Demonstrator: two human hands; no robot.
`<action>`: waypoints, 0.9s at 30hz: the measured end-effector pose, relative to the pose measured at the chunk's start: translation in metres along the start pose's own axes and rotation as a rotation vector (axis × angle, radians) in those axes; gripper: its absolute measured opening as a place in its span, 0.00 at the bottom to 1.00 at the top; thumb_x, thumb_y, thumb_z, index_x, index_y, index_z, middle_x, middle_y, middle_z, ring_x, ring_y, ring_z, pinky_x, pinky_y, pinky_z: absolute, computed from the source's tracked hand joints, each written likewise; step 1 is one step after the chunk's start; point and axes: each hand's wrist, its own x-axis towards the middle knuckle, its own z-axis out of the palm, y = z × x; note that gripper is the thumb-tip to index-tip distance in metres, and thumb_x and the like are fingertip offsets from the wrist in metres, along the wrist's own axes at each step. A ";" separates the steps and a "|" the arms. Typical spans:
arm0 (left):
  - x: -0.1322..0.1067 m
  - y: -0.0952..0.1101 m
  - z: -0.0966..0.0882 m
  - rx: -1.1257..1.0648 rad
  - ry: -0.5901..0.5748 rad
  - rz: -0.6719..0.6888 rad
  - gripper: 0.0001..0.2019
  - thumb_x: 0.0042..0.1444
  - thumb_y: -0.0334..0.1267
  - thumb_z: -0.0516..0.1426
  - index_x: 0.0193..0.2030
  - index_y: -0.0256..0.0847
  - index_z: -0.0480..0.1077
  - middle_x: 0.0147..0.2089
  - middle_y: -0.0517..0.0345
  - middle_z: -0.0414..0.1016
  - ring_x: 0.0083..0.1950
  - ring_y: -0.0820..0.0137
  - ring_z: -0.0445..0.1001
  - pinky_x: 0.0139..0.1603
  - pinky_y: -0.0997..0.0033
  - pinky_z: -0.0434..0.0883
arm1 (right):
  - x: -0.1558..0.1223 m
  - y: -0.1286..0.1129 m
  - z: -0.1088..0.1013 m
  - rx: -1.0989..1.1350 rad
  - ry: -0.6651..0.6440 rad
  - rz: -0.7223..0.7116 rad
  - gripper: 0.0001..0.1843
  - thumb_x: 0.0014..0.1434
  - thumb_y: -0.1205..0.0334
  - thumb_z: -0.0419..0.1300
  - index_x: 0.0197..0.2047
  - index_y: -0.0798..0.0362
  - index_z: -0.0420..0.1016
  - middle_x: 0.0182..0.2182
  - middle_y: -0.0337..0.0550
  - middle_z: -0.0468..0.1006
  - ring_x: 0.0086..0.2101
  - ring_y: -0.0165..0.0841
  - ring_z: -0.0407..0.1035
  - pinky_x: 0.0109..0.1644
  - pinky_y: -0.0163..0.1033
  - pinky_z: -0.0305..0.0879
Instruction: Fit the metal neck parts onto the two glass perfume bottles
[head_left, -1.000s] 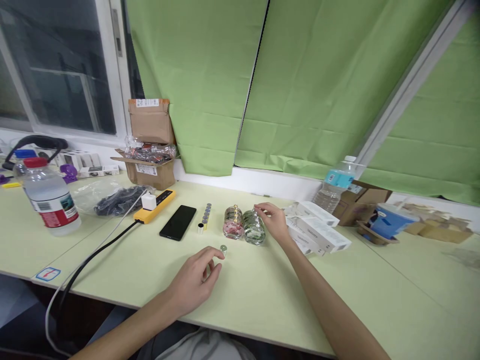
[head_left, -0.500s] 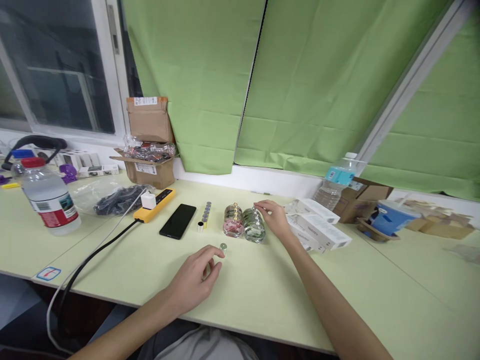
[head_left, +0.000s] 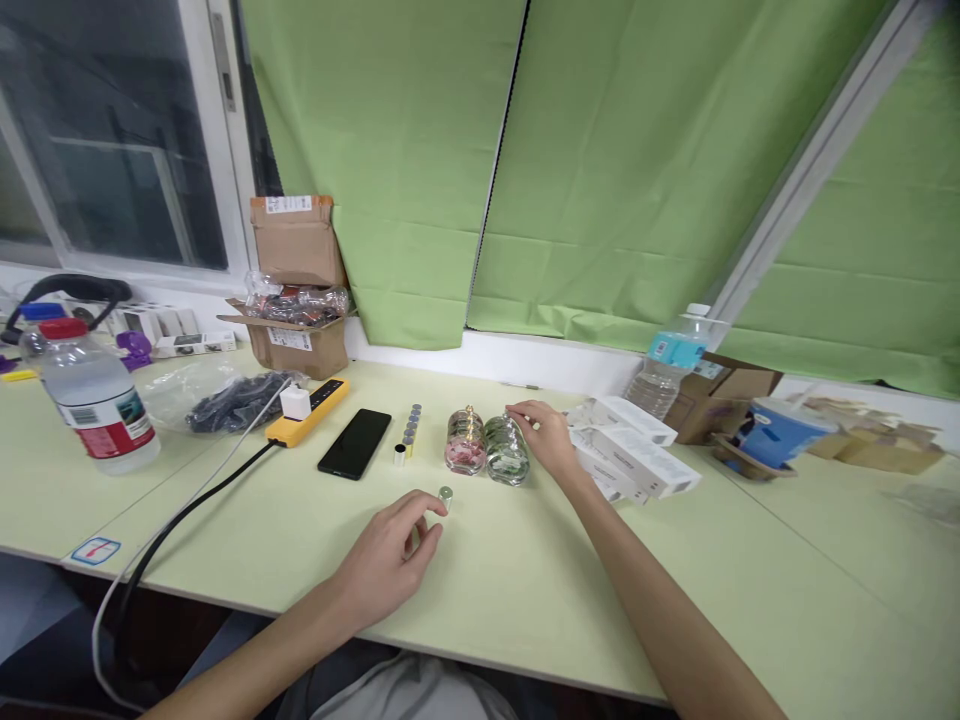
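Two clear glass jars stand side by side, touching or nearly so: one jar with pink contents and a gold knob (head_left: 465, 452), and one jar with green contents (head_left: 508, 458). My right hand (head_left: 546, 437) reaches in from the right, its thumb and fingertips pinched at the top knob of the green jar. Lower down, my left hand (head_left: 391, 555) hovers over the table with curled fingers and a gap between thumb and index finger. Its index fingertip is at a small silvery-green cylinder (head_left: 446, 496), apparently touching its side. Nothing shows between the finger and thumb.
Left of the jars lie a black phone (head_left: 355, 444), a row of small round cells (head_left: 412, 428) and a short dark-and-gold cylinder (head_left: 400, 455). A yellow power strip (head_left: 309, 412) trails cables. White boxes (head_left: 637, 460) sit right of my right hand; a water bottle (head_left: 101, 410) stands left.
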 end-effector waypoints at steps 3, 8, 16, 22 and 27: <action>0.000 0.000 0.000 0.004 0.008 -0.002 0.09 0.65 0.39 0.49 0.49 0.45 0.66 0.45 0.56 0.73 0.36 0.73 0.71 0.36 0.73 0.69 | 0.000 -0.001 -0.001 -0.006 -0.010 -0.002 0.12 0.64 0.56 0.56 0.41 0.47 0.82 0.38 0.44 0.82 0.40 0.40 0.73 0.45 0.46 0.71; 0.009 0.005 -0.005 0.026 0.044 0.002 0.09 0.66 0.39 0.48 0.48 0.45 0.66 0.46 0.57 0.72 0.37 0.72 0.72 0.35 0.73 0.70 | -0.002 -0.004 -0.001 0.041 -0.024 0.049 0.13 0.64 0.54 0.56 0.43 0.47 0.81 0.40 0.45 0.82 0.40 0.40 0.73 0.40 0.45 0.72; 0.046 -0.010 0.000 0.250 -0.140 0.119 0.14 0.59 0.34 0.57 0.52 0.44 0.67 0.50 0.52 0.70 0.51 0.62 0.71 0.52 0.62 0.69 | -0.003 -0.005 0.000 0.101 -0.010 0.083 0.14 0.63 0.53 0.56 0.41 0.48 0.81 0.40 0.46 0.82 0.41 0.40 0.74 0.41 0.45 0.73; 0.074 -0.015 0.034 0.189 -0.200 0.206 0.10 0.59 0.30 0.54 0.48 0.42 0.68 0.47 0.52 0.73 0.48 0.63 0.72 0.50 0.64 0.69 | -0.002 -0.005 0.000 0.167 0.010 0.138 0.12 0.61 0.55 0.58 0.40 0.48 0.82 0.40 0.45 0.82 0.41 0.40 0.75 0.43 0.45 0.73; 0.084 -0.012 0.049 0.093 -0.218 0.224 0.13 0.60 0.37 0.57 0.52 0.42 0.67 0.41 0.55 0.74 0.40 0.66 0.73 0.44 0.67 0.69 | -0.001 -0.003 0.002 0.220 0.021 0.212 0.12 0.59 0.53 0.61 0.39 0.49 0.82 0.39 0.45 0.83 0.39 0.40 0.76 0.43 0.45 0.73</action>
